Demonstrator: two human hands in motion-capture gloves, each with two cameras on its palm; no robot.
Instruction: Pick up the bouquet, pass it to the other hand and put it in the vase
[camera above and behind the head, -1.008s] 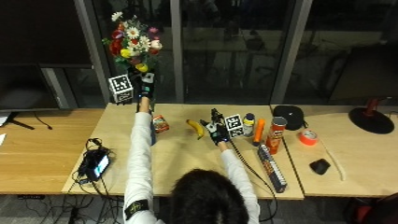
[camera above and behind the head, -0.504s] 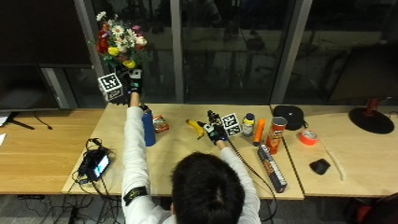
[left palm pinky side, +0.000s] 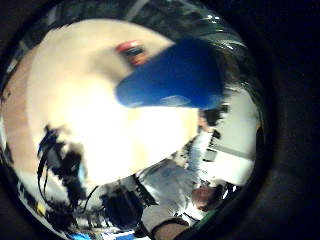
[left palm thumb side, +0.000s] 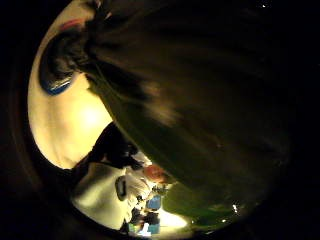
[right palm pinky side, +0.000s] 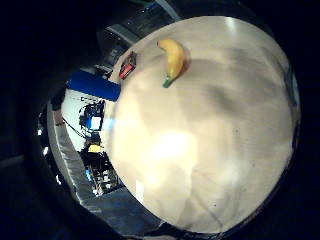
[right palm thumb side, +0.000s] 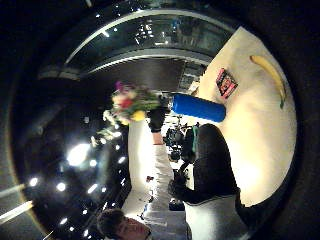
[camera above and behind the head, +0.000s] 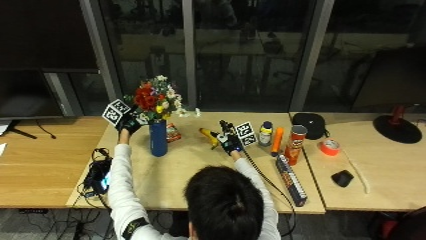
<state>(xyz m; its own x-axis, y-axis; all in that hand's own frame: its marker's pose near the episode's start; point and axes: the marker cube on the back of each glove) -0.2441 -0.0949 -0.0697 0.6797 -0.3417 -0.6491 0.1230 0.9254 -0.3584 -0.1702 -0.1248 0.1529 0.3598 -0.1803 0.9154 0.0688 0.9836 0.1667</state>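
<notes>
Step in hand: you are lowering the bouquet (camera above and behind the head: 155, 103) toward the blue vase (camera above and behind the head: 158, 139); judging from the task, the hand-over is behind you and the placing is under way.
Bouquet: it is hanging right above the mouth of the vase, blooms up, stems pointing down; whether the stem ends are already inside the mouth is hidden by your glove in the outside view.
Left hand: your left hand (camera above and behind the head: 130, 122) is gripping the bouquet low on the stems, fingers curled round them, just beside the top of the vase. In its thumb side palm view the dark green bulk of the bouquet (left palm thumb side: 200, 115) is filling most of the frame, so it is sitting close against the palm.
Right hand: your right hand (camera above and behind the head: 231, 143) is resting on the table (camera above and behind the head: 200, 170) beside the banana (camera above and behind the head: 209, 136), holding nothing. I cannot tell from these views whether its fingers are straight or curled.
Vase: it is standing upright on the table near the far edge, with a small red packet (camera above and behind the head: 173, 133) just beside it; the little finger side palm view is showing the vase (left palm pinky side: 175, 75) close below your left hand.
Next move: you are going to need the stems lined up over the opening, then a straight descent until they are seated, and only then a release.
Risk: a sideways nudge may be tipping the tall, narrow vase.
</notes>
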